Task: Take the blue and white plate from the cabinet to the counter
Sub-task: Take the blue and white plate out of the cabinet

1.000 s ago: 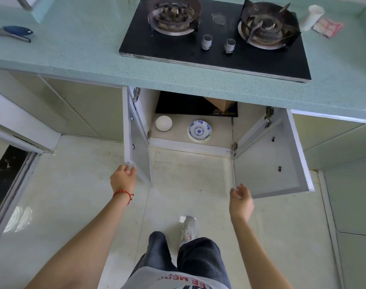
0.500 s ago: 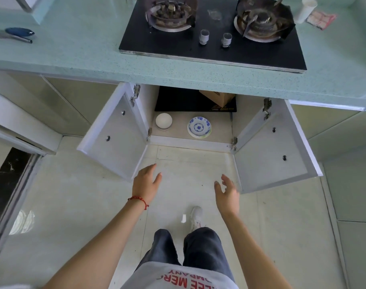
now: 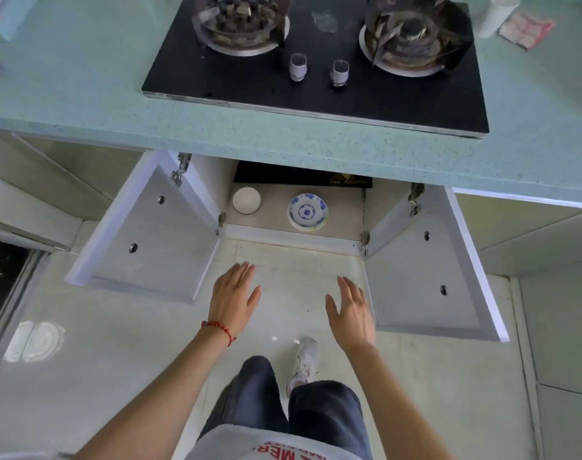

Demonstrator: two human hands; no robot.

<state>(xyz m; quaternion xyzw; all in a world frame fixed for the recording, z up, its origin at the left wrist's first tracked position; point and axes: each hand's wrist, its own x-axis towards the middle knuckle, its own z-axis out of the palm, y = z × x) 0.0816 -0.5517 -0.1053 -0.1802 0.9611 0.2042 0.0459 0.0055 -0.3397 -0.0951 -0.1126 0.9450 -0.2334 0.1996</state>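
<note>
1. Both forearms are bare, with no sleeves reaching the wrists.
2. The left hand has a thin red beaded bracelet around its wrist, with a short red cord end hanging from it.
3. The right hand wears no jewellery or glove.
4. The person wears dark blue-grey trousers, loose at the leg.
5. One white sneaker shows below the trousers.
6. A light grey top carries red printed lettering, partly cut off by the frame edge.
</note>
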